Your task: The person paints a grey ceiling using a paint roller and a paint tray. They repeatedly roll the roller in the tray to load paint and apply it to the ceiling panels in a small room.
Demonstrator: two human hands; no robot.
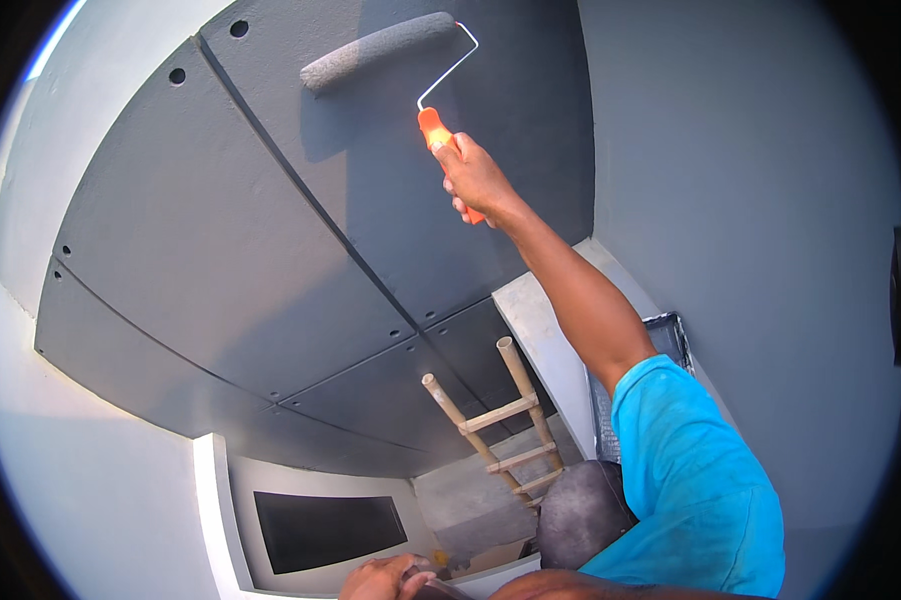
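Note:
My right hand [475,180] is closed round the orange handle [432,127] of a paint roller, raised toward the upper middle of the view. The grey roller sleeve [380,50] is against a dark grey panel [510,100] with narrow grooves and round holes, and casts a shadow on it. Low in the view, my left hand [385,578] is closed on something I cannot make out, partly cut off by the lower edge. My right forearm and blue sleeve reach in from the lower right.
A wooden ladder [500,410] stands below the panels. A paint tray [667,330] on a pale ledge [535,310] is partly hidden by my arm. A grey wall [750,180] rises at the right. A white wall [110,480] and a dark opening [325,530] are at lower left.

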